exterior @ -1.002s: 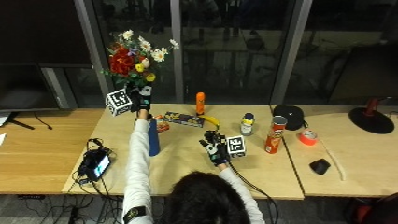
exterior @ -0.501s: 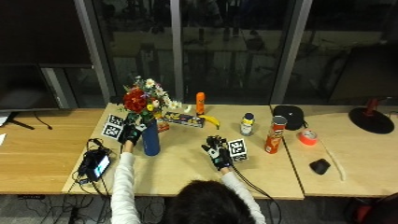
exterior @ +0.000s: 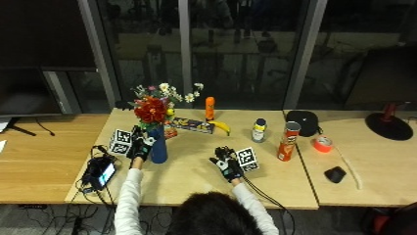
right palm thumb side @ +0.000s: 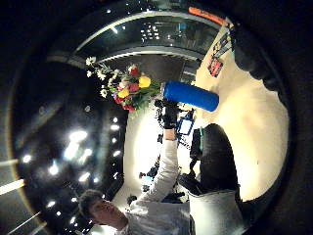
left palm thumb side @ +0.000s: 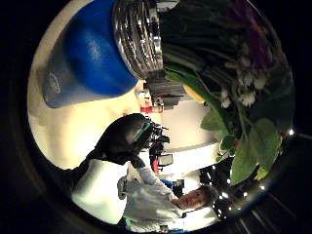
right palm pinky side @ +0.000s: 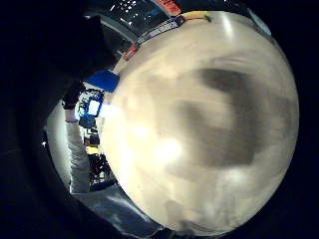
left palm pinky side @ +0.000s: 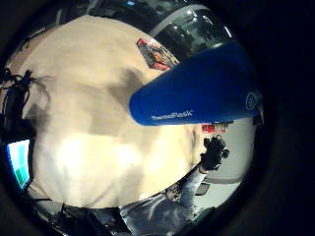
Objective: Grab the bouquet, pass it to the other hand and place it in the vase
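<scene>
Bouquet [exterior: 153,104] sits in the blue vase [exterior: 158,147], floppy and top-heavy so I'd grab low stems; can't tell my left hand's [exterior: 139,146] fingers, right hand [exterior: 227,166] rests loose.

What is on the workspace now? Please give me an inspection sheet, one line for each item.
Surface: wooden table.
Job's things: bouquet stands in the blue vase.
Clutter: orange bottle, banana, box, small bottle, chip can, tape roll, mouse, phone.
Hands: left hand at the vase, grip unclear; right hand open on the table.
Cables: bundle beside the phone.
Surroundings: dark windows, monitor.
</scene>
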